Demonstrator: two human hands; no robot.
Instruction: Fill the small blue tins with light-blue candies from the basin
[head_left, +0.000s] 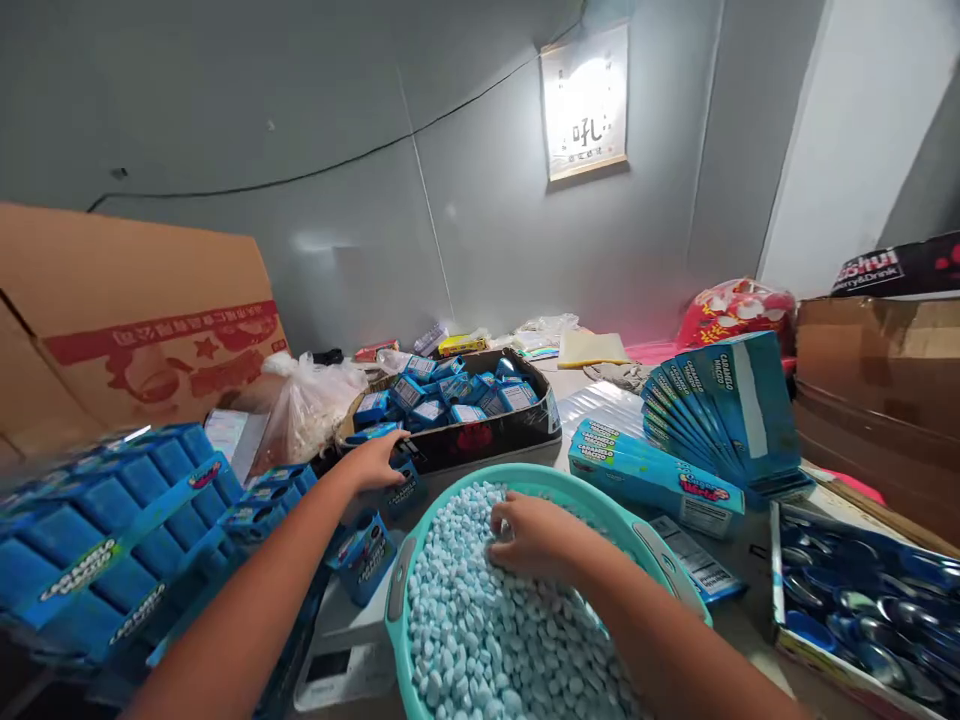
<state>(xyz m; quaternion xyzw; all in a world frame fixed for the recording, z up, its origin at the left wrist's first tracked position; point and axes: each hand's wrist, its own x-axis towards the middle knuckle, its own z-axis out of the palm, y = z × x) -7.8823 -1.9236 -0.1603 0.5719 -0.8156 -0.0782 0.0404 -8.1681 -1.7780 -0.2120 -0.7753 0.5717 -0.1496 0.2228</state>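
Observation:
My left hand [373, 464] is closed on the top of a small blue box [403, 490] in front of the black tray. Fingers curled, my right hand [536, 538] dips into the pale blue candies [469, 590]; its fingertips are partly hidden among them. A turquoise basin [401, 630] holds these candies. Left of the basin, another small blue box [364, 555] stands on a white scale [349, 680] with a dark display.
The black tray [480, 440] holds several small blue boxes. Stacked blue boxes [112, 540] fill the left side. Blue cartons [652, 475] lie to the right, beside a tray of shiny lids [862, 610]. A bag [311, 405] and big cardboard boxes [135, 300] stand behind.

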